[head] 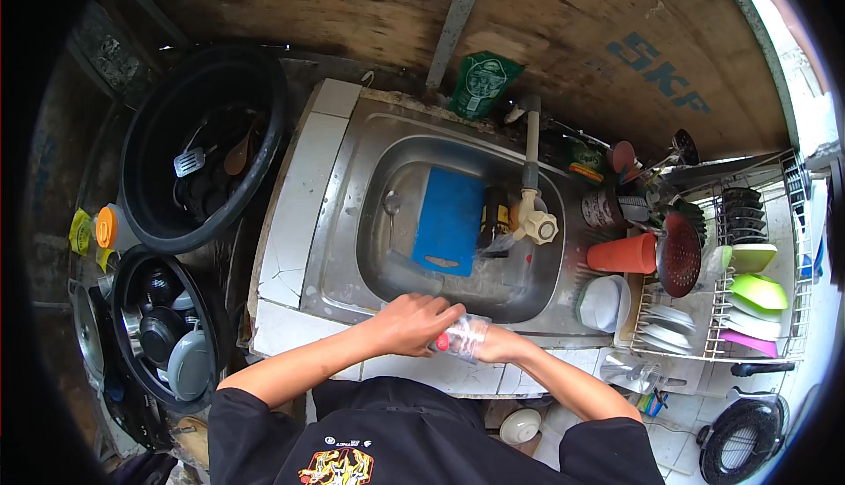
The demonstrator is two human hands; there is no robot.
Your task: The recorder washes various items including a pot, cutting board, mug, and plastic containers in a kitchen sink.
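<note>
My left hand [416, 321] grips a clear container [470, 334] over the sink's front edge; a red patch shows at its left end. My right hand [500, 344] is at the container's other end. Its fingers show blurred through the clear wall, and whether they close on anything is unclear. Beyond my hands is the steel sink [396, 148]. In its basin lie a blue cutting board [449, 214], a metal spoon [391, 204], a dark container with a yellow label [494, 217] and a clear curved vessel [410, 272]. Water runs from the faucet [538, 224].
A large black tub [135, 188] with utensils and a basin of dishes [120, 313] stand left. On the right are an orange cup [620, 254], white bowls [602, 303], a strainer [680, 254] and a wire dish rack [709, 346]. A green pouch [485, 85] stands behind the sink.
</note>
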